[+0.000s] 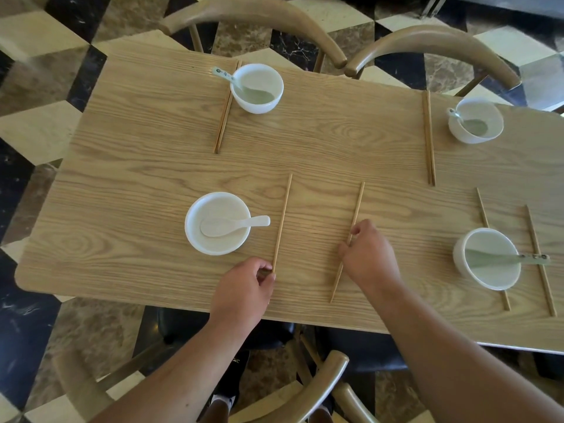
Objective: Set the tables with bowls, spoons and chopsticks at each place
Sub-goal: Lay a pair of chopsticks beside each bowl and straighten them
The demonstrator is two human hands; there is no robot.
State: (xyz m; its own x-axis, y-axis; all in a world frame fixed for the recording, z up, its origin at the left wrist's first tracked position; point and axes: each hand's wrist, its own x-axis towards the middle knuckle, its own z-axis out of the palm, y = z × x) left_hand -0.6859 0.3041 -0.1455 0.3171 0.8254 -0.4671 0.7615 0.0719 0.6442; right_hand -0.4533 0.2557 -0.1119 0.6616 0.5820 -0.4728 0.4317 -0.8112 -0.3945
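Note:
A wooden table carries four white bowls, each with a spoon in it. The near left bowl holds a white spoon. Just right of it lies one chopstick; my left hand pinches its near end. A second chopstick lies apart to the right, with my right hand gripping its middle. The near right bowl sits between two separated chopsticks. The far left bowl and far right bowl each have a closed pair of chopsticks on their left.
Curved wooden chair backs stand at the far side of the table, and others at the near side below my arms. The floor is patterned in black, brown and cream tiles.

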